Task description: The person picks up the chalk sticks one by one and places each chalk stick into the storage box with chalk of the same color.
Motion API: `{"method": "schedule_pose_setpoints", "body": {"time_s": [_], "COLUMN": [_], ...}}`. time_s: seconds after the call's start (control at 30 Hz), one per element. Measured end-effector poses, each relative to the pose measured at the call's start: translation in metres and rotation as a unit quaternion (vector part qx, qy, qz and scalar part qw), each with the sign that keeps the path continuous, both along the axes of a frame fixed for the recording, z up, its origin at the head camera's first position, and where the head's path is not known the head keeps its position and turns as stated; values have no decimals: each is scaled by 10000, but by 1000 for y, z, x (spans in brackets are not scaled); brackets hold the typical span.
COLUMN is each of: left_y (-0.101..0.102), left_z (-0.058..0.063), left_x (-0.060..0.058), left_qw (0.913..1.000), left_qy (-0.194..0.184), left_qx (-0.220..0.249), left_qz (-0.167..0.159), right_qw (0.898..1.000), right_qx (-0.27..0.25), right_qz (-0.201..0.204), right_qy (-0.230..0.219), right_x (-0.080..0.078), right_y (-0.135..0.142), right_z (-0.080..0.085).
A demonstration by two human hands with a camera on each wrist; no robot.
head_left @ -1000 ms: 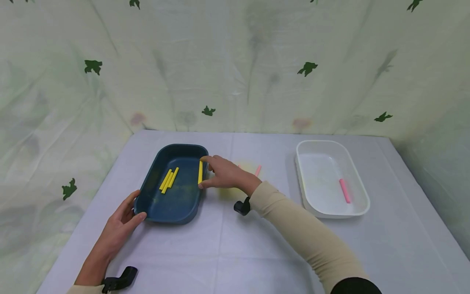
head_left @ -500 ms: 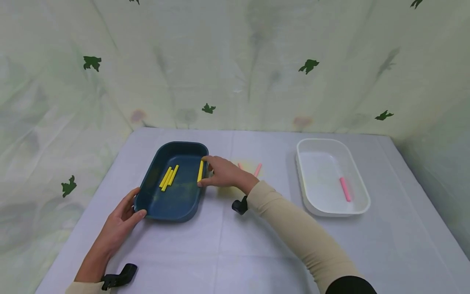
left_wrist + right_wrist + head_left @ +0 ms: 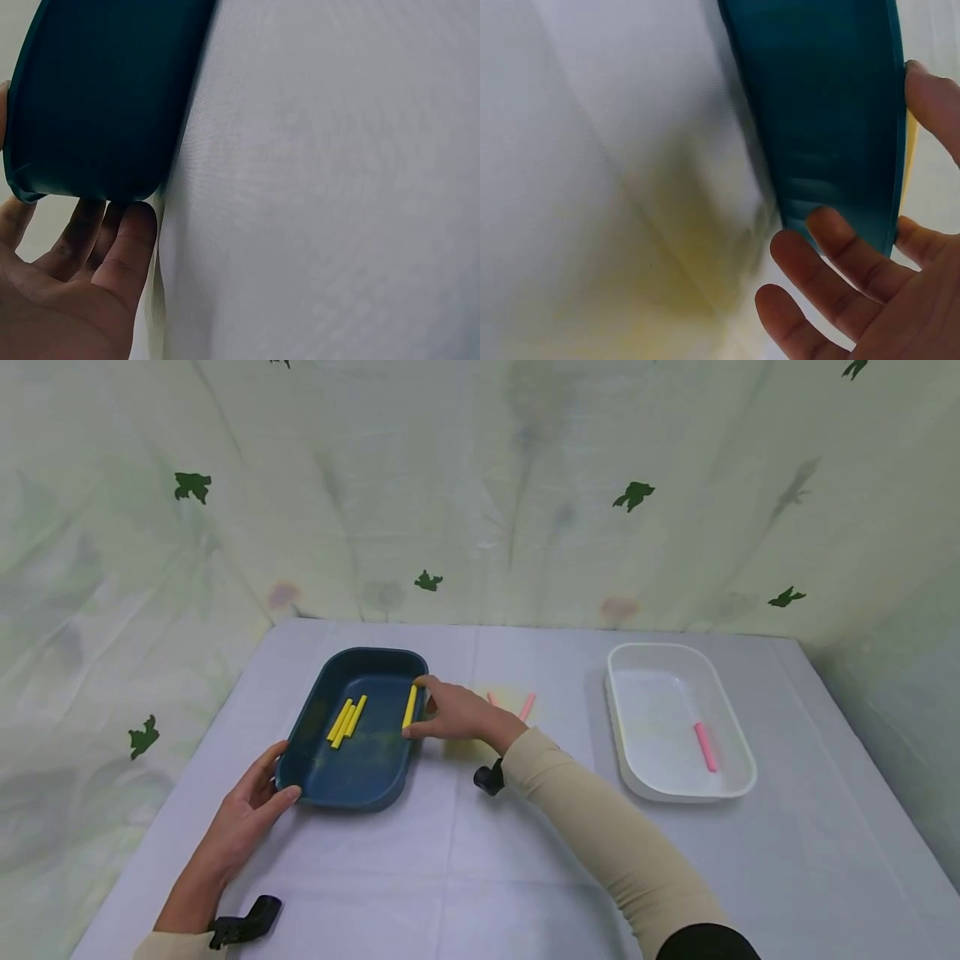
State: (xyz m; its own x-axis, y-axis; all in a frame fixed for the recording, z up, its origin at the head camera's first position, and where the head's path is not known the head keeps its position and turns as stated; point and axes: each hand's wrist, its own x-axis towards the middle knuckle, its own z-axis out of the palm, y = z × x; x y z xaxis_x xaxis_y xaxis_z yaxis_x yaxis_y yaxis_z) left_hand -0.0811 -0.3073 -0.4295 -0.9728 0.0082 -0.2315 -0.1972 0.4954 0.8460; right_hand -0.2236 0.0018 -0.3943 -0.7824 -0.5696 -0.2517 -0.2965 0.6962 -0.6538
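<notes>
A dark blue tray (image 3: 352, 789) stands on the left half of the table. My left hand (image 3: 243, 818) holds its near left corner, thumb on the near side and fingers along the left wall; the left wrist view shows the fingertips against the outer wall (image 3: 90, 97). My right hand (image 3: 461, 714) pinches a yellow chalk stick (image 3: 409, 707) lengthwise between thumb and index finger, just inside the tray's right wall. In the right wrist view the other fingers (image 3: 840, 262) spread outside that wall. Several yellow chalk sticks (image 3: 347, 722) lie together inside the tray.
A white tray (image 3: 626, 760) on the right holds a pink chalk stick (image 3: 705, 747). Behind my right hand, pink sticks (image 3: 528, 706) lie partly hidden on the white cloth (image 3: 510, 852), among yellow dust. A pale patterned curtain (image 3: 480, 493) rises behind the table.
The yellow stick between my right thumb and index finger has tilted slightly, its near end a little further left. My left hand keeps its place on the tray; the head view has shifted slightly.
</notes>
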Motion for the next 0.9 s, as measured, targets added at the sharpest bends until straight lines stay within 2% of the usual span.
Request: {"method": "schedule_pose_setpoints", "body": {"time_s": [0.7, 0.9], "left_y": [-1, 1], "left_z": [5, 5], "left_x": [0, 0], "left_qw": [9999, 9999], "left_qy": [-20, -66], "left_qx": [-51, -93], "left_qz": [-90, -43], "right_qw": [9995, 9996], "right_qx": [-250, -161], "right_qz": [54, 162], "right_qy": [-198, -176], "right_x": [0, 3], "right_y": [2, 4], "right_z": [-2, 1]}}
